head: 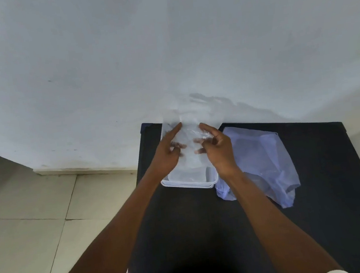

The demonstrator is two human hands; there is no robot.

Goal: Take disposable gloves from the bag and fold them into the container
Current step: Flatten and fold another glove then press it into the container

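Two hands up: the left hand (168, 153) and right hand (218, 152) each pinch one clear disposable glove (189, 135), stretched above one white container (189, 181). One pale blue bag (261, 162) lies just right on the black table (209, 234); the glove hides the container's far end.

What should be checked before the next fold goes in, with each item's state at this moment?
1. Clear glove held by both hands: ok, left hand and right hand each grip an edge.
2. Glove positioned above the white container: ok.
3. Container flat on the dark table: ok.
4. Room left in the container: cannot tell, glove and hands cover most of it.
5. Bag clear of the container opening: ok, it lies to the right of the container, outside the opening.
6. Glove folded neatly: cannot tell, the clear film is blurred.
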